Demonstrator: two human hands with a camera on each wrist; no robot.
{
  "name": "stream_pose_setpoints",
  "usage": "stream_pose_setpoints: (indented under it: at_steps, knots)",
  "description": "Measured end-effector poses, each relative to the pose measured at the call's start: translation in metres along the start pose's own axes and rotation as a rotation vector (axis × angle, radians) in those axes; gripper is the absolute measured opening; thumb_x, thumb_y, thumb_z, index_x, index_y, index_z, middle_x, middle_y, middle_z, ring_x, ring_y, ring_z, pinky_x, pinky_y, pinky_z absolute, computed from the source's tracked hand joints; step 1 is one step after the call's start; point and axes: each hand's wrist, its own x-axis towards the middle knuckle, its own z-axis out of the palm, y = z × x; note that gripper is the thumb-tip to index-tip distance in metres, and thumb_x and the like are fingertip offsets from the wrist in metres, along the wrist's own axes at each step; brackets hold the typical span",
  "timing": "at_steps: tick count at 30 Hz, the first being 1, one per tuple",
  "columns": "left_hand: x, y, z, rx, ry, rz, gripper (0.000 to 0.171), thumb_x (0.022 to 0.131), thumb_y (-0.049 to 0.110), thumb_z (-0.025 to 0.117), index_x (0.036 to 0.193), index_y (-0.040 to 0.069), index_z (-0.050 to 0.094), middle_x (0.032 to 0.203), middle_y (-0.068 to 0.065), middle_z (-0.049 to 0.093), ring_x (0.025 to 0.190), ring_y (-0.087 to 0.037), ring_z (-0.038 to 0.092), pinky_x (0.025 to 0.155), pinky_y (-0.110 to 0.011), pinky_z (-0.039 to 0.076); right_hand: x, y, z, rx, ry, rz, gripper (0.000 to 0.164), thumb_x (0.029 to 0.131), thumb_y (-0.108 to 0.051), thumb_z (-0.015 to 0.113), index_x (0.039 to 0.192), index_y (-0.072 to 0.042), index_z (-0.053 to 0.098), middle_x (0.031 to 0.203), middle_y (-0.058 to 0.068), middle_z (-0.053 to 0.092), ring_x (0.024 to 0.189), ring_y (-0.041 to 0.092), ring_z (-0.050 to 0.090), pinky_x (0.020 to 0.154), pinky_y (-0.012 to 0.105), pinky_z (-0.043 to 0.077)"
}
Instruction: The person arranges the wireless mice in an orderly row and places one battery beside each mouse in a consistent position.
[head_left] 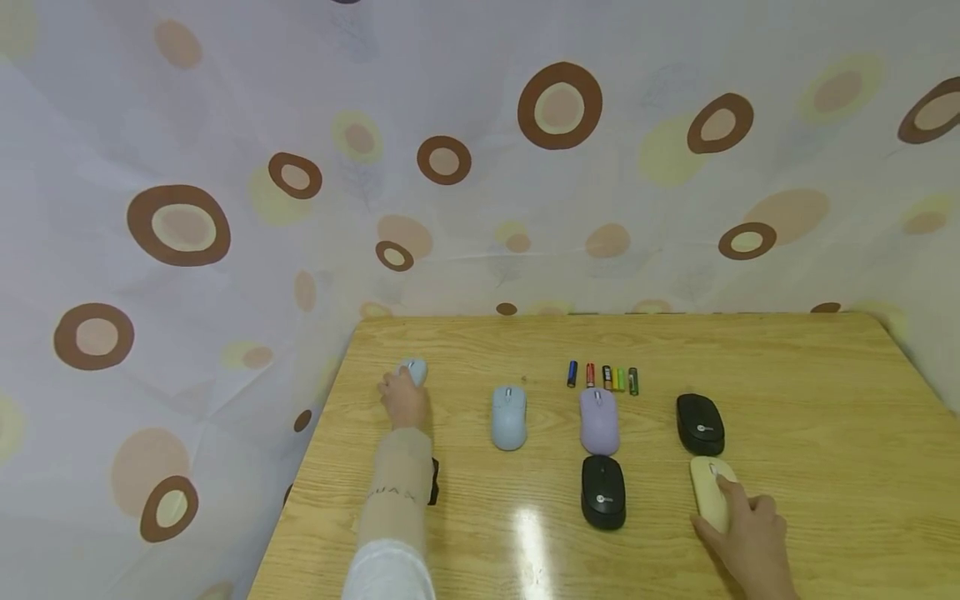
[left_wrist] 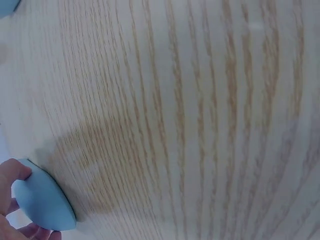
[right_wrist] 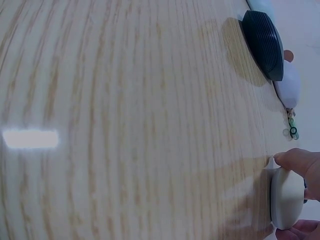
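Observation:
At the table's far left, my left hand grips a light blue computer mouse. The left wrist view shows the thumb and fingers on opposite sides of that mouse. Near the front right, my right hand holds a pale yellow mouse between thumb and fingers, one finger lying by its scroll wheel. In the right wrist view the yellow mouse sits on the wood, its two sides pinched. Just beyond it lies a black mouse.
Between the hands lie a second light blue mouse, a purple mouse and another black mouse. Several batteries line up behind the purple one. A patterned curtain borders the wooden table at the back and left.

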Motion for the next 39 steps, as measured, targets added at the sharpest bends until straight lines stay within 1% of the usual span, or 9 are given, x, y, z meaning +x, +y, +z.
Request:
stream_pose_setpoints:
  at_steps: [6,10,14,18,22,25,28,33,39]
  knots:
    - [-0.005,0.0,-0.003,-0.046,0.002,0.011,0.045,0.079,0.007,0.067,0.118,-0.006,0.051,0.109,-0.03,0.045,0.1,-0.041,0.045,0.08,-0.048,0.045,0.0,0.001,0.001,0.005,0.017,-0.016,0.067,0.076,-0.024,0.07,0.127,0.004,0.035,0.093,0.029,0.031,0.08,0.044,0.035,0.057,0.036,0.03]
    - [-0.006,-0.001,-0.002,-0.068,-0.031,-0.019,0.048,0.079,0.008,0.068,0.121,-0.005,0.049,0.111,-0.031,0.044,0.1,-0.042,0.048,0.08,-0.047,0.047,0.0,0.001,0.001,0.006,0.027,-0.028,0.067,0.076,-0.023,0.07,0.126,0.004,0.036,0.092,0.029,0.032,0.079,0.043,0.036,0.057,0.035,0.03]
    - [-0.008,-0.003,-0.002,-0.079,-0.05,-0.035,0.048,0.079,0.011,0.069,0.12,-0.005,0.05,0.109,-0.03,0.048,0.101,-0.042,0.048,0.081,-0.049,0.046,0.0,0.0,0.001,0.004,0.015,-0.022,0.067,0.075,-0.023,0.07,0.126,0.004,0.036,0.092,0.029,0.032,0.079,0.043,0.036,0.056,0.035,0.03]
    - [-0.013,-0.002,-0.004,-0.132,-0.063,-0.024,0.052,0.078,0.015,0.072,0.121,-0.005,0.051,0.109,-0.03,0.05,0.102,-0.043,0.047,0.082,-0.051,0.045,0.0,-0.001,0.0,0.007,-0.001,-0.006,0.068,0.076,-0.024,0.069,0.127,0.005,0.035,0.094,0.029,0.031,0.081,0.044,0.035,0.057,0.036,0.03]
    - [-0.023,0.001,-0.009,-0.163,-0.085,0.003,0.06,0.078,0.02,0.072,0.128,-0.001,0.047,0.111,-0.03,0.047,0.103,-0.044,0.046,0.08,-0.051,0.047,0.0,-0.001,-0.001,0.018,-0.005,0.0,0.067,0.076,-0.023,0.069,0.127,0.005,0.035,0.094,0.03,0.03,0.081,0.044,0.033,0.058,0.036,0.029]
    - [-0.034,0.006,-0.014,-0.159,-0.081,0.035,0.06,0.078,0.022,0.071,0.129,0.001,0.047,0.111,-0.029,0.046,0.1,-0.043,0.047,0.076,-0.048,0.049,0.0,-0.001,0.0,0.023,-0.002,-0.002,0.067,0.075,-0.022,0.069,0.127,0.005,0.035,0.095,0.03,0.03,0.081,0.044,0.033,0.057,0.036,0.029]
    - [-0.05,0.011,-0.018,-0.149,-0.051,0.082,0.059,0.077,0.021,0.07,0.129,0.003,0.049,0.11,-0.028,0.047,0.097,-0.041,0.049,0.074,-0.046,0.05,0.0,-0.002,0.0,0.023,-0.009,0.006,0.067,0.076,-0.023,0.068,0.127,0.005,0.035,0.095,0.03,0.03,0.082,0.044,0.033,0.058,0.037,0.03]
    - [-0.082,0.019,-0.023,-0.144,0.008,0.162,0.057,0.075,0.023,0.072,0.125,0.005,0.053,0.107,-0.026,0.05,0.093,-0.038,0.051,0.072,-0.043,0.05,0.0,-0.003,-0.002,0.024,-0.024,0.019,0.068,0.077,-0.024,0.068,0.128,0.005,0.034,0.096,0.03,0.03,0.083,0.044,0.033,0.059,0.038,0.03]
    - [-0.118,0.025,-0.026,-0.16,0.05,0.235,0.053,0.072,0.023,0.073,0.12,0.004,0.057,0.1,-0.024,0.053,0.087,-0.036,0.053,0.07,-0.042,0.051,0.0,-0.004,-0.003,0.022,-0.029,0.019,0.068,0.076,-0.022,0.069,0.128,0.005,0.034,0.097,0.03,0.029,0.083,0.045,0.033,0.06,0.039,0.03]
